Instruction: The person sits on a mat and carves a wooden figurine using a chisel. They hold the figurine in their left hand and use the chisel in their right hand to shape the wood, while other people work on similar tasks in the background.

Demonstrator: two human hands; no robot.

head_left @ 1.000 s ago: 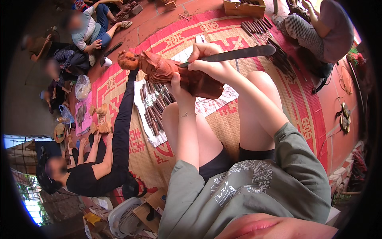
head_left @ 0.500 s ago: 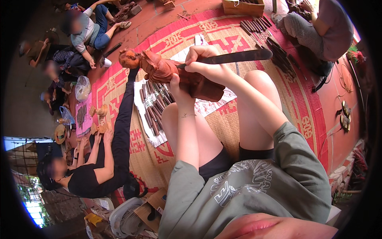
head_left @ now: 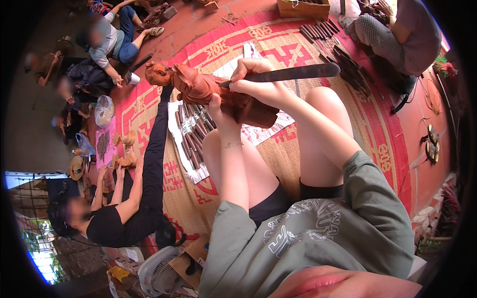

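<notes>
Left hand [head_left: 224, 120]: carved reddish wooden figurine [head_left: 198, 91] is being gripped, raised over the patterned mat [head_left: 367, 124] | right hand [head_left: 263, 89]: long dark tool [head_left: 303, 72] is being held, tip at the figurine | brown rod-like tools [head_left: 193, 144] are being carried by white cloth [head_left: 199, 175]

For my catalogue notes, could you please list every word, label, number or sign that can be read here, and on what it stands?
Grey-green shirt: white lettering across the front, bent by folds; its wording is not copied here.
White cloth: printed letters, partly covered by slim tools; too broken to read.
Wooden figure, dark tool: no lettering visible.
</notes>
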